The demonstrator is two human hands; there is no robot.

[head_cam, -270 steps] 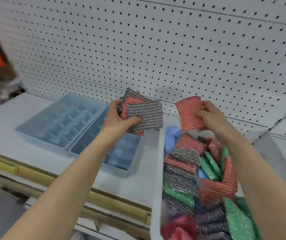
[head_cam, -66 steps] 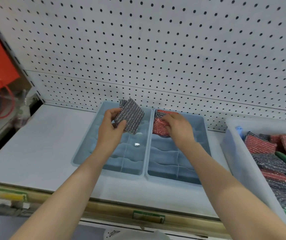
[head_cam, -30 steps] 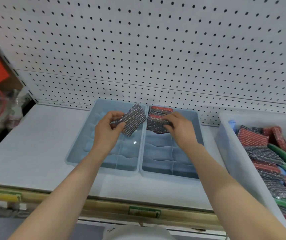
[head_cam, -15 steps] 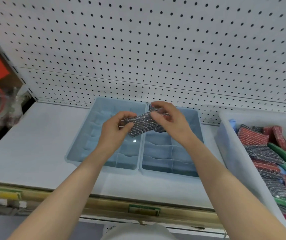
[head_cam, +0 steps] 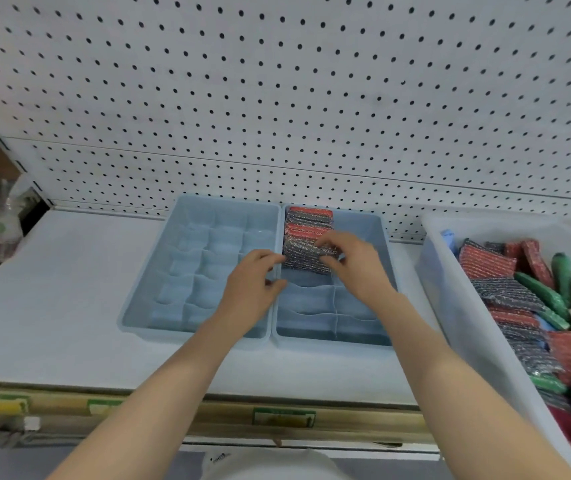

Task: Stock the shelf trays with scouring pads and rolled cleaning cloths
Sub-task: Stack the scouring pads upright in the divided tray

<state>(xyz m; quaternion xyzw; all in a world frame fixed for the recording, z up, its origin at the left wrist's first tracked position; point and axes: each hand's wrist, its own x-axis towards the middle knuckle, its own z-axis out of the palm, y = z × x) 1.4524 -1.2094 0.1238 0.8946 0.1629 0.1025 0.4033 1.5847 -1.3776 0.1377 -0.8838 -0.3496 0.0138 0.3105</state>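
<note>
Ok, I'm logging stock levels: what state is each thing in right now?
Left tray, empty.
Right tray, pad row standing in its back-left column only.
Silver pad, pinched by right hand, at the row's front.
Left hand, loosely curled, holding nothing.
White bin, open, full of loose pads.

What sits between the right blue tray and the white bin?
Head view: only a bare strip of white shelf lies between the right blue tray and white bin; the right forearm crosses above it.
</note>
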